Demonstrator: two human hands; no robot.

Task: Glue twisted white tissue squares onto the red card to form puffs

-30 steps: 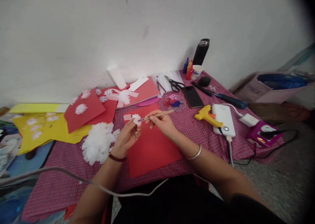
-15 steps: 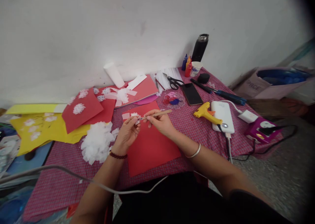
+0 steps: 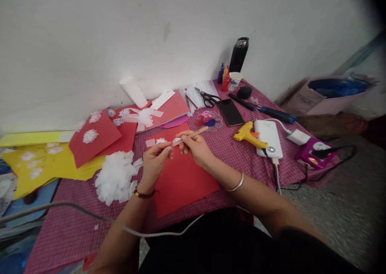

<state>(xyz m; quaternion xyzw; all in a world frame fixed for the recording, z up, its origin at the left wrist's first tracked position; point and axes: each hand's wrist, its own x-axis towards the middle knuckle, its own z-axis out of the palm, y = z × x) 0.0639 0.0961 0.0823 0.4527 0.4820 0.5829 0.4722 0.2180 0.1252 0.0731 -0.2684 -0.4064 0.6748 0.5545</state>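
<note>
My right hand (image 3: 195,146) pinches a flat wooden craft stick (image 3: 200,131), its pale end pointing up to the right. Thumb and fingertips of my left hand (image 3: 155,161) are closed on a small white paper piece (image 3: 176,141) at the stick's lower end. Whether that paper wraps around the stick or only touches it, I cannot tell. Both hands hover over a red sheet (image 3: 183,185). A small white paper flower (image 3: 161,140) lies on the sheet's upper part, just behind my left hand. Left of my wrist sits a heap of white tissue pieces (image 3: 113,177).
Red cards with paper flowers (image 3: 90,136) and yellow paper (image 3: 81,165) lie left. Behind are a white roll (image 3: 132,91), scissors (image 3: 208,98) and a paint palette (image 3: 208,121). A phone (image 3: 231,112), yellow glue gun (image 3: 249,133) and power bank (image 3: 268,139) lie right. A cable (image 3: 141,234) crosses in front.
The white paper piece now shows at the stick's lower end, between my hands. The stick tilts more steeply, and my left hand has turned slightly. The whole view has shifted a little.
</note>
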